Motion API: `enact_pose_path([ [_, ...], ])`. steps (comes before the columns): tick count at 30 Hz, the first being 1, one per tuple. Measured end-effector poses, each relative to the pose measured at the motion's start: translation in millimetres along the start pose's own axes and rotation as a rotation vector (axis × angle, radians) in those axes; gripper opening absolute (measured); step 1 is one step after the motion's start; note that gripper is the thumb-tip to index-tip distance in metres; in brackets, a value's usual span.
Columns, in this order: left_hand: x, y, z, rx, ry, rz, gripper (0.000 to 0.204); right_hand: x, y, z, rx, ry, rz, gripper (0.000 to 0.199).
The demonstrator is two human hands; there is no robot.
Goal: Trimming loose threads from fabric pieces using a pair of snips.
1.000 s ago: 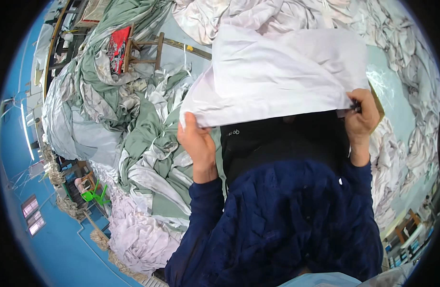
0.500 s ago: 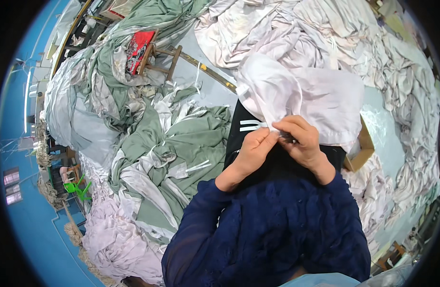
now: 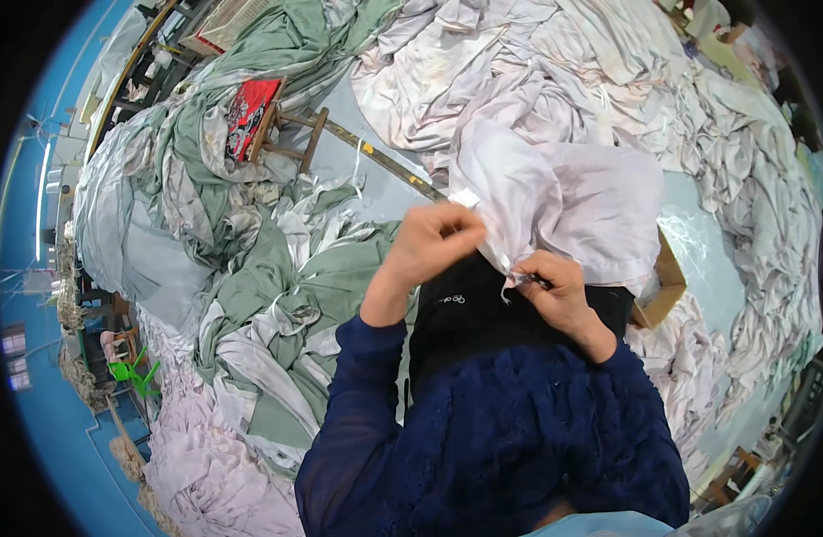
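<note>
A pale pinkish-white cloth (image 3: 600, 206) lies gathered over my black-clad lap (image 3: 465, 322), its bunched edge drawn to a point in front of me. My right hand (image 3: 559, 291) is closed on that bunched edge, and a small dark object shows between its fingers, too hidden to name. My left hand (image 3: 434, 243) is raised beside the cloth at its left, slightly blurred, with thumb and fingers pinched together. Whatever it may hold is too small to make out. A short frayed end of cloth or thread hangs below the right fingertips.
Heaps of green-and-white cloth (image 3: 295, 286) lie to my left, pale cloth (image 3: 734, 179) ahead and right. A wooden stool (image 3: 291, 134) with a red cover (image 3: 250, 112) stands far left. A cardboard box (image 3: 662, 286) sits right of my lap, a green plastic stool (image 3: 136, 371) at the left edge.
My left hand has left the bunched edge, moving up and to the left. My right hand stays on the cloth. The white strips on my lap no longer show.
</note>
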State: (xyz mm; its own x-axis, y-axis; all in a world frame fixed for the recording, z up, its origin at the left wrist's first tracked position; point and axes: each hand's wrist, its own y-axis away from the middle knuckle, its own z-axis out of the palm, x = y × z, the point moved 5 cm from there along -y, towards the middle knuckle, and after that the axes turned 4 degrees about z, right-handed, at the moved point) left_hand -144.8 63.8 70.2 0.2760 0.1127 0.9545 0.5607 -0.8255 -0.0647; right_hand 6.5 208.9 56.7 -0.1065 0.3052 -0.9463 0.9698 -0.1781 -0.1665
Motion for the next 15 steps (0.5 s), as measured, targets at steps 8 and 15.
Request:
enact_pose_path([
  [8, -76.2, -89.9, 1.8, -0.117, -0.701, 0.407, 0.027, -54.4, 18.9, -64.1, 0.101, -0.241, 0.056, 0.006],
  [15, -105.2, -159.7, 24.3, -0.341, -0.769, 0.344, 0.016, -151.3, 86.5, -190.7, 0.835, 0.366, -0.278, 0.022],
])
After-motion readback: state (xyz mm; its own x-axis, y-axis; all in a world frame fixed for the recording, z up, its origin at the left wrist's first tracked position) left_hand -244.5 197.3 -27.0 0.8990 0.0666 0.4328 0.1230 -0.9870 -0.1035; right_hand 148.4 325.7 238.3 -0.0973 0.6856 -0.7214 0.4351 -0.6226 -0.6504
